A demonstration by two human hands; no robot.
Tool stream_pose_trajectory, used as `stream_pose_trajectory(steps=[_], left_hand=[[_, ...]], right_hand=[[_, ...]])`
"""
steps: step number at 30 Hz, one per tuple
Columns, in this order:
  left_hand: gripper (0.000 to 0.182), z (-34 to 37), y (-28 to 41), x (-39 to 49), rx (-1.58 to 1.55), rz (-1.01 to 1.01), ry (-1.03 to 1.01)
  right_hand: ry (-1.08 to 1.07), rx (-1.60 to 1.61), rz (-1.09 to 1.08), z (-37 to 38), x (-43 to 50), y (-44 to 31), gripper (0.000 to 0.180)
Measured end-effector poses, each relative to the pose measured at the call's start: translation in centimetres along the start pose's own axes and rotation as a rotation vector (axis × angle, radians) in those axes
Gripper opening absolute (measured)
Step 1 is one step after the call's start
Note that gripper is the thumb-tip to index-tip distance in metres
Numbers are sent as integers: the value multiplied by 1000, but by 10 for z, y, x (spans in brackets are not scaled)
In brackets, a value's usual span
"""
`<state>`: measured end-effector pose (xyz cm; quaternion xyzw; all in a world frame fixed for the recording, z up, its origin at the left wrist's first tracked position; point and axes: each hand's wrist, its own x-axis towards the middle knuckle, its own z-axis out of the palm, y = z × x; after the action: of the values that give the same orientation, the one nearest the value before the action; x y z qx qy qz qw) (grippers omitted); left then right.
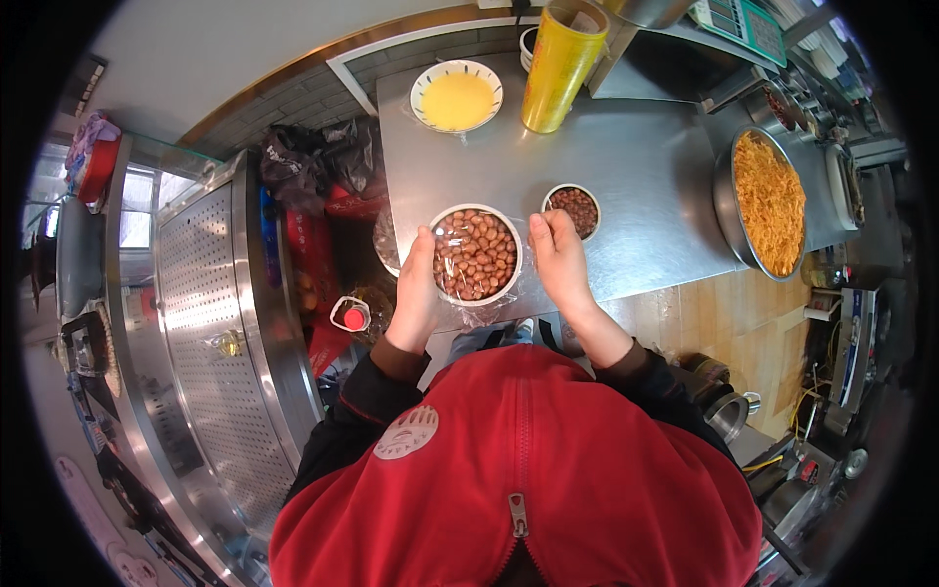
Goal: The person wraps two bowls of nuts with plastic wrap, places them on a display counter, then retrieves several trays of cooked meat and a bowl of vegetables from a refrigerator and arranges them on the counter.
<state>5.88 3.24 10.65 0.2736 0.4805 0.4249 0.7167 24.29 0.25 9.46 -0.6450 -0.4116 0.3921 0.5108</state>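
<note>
A round white-rimmed bowl of reddish-brown peanuts (pixel 475 257) is in front of me at the steel table's near edge, with clear plastic film stretched over its top. My left hand (pixel 416 290) grips the bowl's left side, thumb at the rim. Just right of the bowl, my right hand (pixel 559 257) has its fingers closed on the loose edge of the plastic film (pixel 527 253). Beyond that hand sits a smaller bowl of small dark red beans or nuts (pixel 576 209). A patterned white bowl of yellow liquid (pixel 457 97) stands farther back.
A large yellow roll of cling film (pixel 561 70) stands upright at the back of the steel table (pixel 638 161). At right is a metal basin of orange shreds (pixel 769 202). Black plastic bags (pixel 315 158) and a capped oil jug (pixel 359 315) are at left, near a perforated steel panel (pixel 213 323).
</note>
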Motion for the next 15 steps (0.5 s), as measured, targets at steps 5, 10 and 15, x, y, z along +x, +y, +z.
stream_pose_trajectory(steps=[5, 10, 15], left_hand=[[53, 22, 3, -26, -126, -13, -87], [55, 41, 2, -38, -193, -84, -92], [55, 48, 4, -44, -153, -80, -86]], right_hand=[[8, 79, 46, -10, -6, 15, 23], [-57, 583, 246, 9, -19, 12, 15], [-183, 1079, 332, 16, -27, 11, 15]])
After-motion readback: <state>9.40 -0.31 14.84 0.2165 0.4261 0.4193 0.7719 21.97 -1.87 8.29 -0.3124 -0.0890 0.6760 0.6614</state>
